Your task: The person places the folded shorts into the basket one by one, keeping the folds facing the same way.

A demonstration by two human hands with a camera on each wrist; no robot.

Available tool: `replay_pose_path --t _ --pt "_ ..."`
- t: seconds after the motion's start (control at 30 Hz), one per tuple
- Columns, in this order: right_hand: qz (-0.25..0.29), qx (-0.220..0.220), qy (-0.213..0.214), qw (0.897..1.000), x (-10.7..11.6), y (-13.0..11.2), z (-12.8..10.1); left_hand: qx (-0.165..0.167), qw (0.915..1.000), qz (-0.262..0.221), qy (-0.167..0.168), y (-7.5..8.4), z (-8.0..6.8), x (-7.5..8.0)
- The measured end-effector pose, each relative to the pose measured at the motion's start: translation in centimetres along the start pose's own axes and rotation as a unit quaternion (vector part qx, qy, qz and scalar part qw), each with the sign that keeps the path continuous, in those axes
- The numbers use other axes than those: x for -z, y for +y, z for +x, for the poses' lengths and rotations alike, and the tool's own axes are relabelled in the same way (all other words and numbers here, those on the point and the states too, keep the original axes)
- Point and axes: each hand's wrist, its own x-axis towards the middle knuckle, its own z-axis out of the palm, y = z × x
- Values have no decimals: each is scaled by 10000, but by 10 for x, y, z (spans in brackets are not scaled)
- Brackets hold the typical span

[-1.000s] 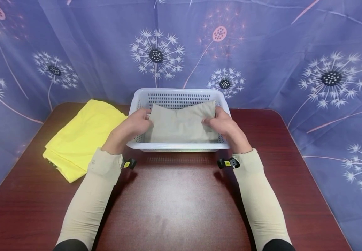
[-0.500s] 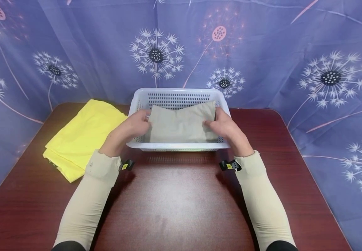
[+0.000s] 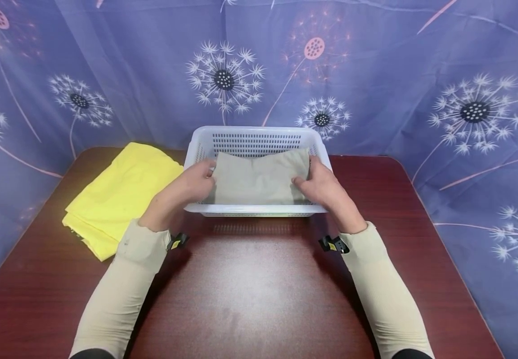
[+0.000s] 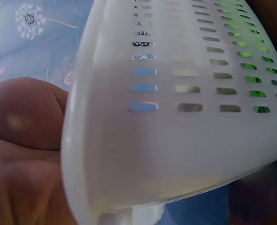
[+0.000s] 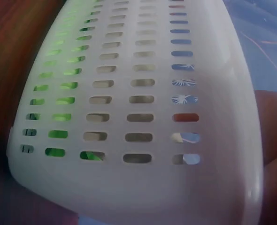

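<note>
Head view: left hand pinching grey cloth at 9 o'clock, right hand at 3. Lying in white basket on desk.

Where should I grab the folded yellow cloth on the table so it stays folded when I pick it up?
Probably best at its near corner, coming from the front left. The yellow cloth lies flat on the table, left of the white basket, and its stacked layers show along that near edge, so a pinch there should catch them all. Both hands are now at the grey cloth.
</note>
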Motion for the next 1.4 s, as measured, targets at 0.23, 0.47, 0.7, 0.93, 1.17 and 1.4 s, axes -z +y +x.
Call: replay_pose_path --t 0.23,0.47,0.7,0.93,1.17,1.4 --pt "-468 360 218 9980 -1 -1 -9 -357 9989 300 14 0 -8 2" --pt "-594 660 381 9953 -4 -1 -17 -331 9988 344 66 1 -16 2" --pt "-784 649 581 9931 -7 -3 -29 -416 9985 336 67 0 -22 4" --pt "-936 815 755 9894 -9 -4 -41 -536 9981 308 77 -1 -32 9" --pt "-1027 1041 924 9849 -11 -3 -51 -744 9968 215 178 -4 -39 15" --pt "-1052 1325 1178 9785 -15 -1 -62 -881 9952 -158 383 -6 -47 19"
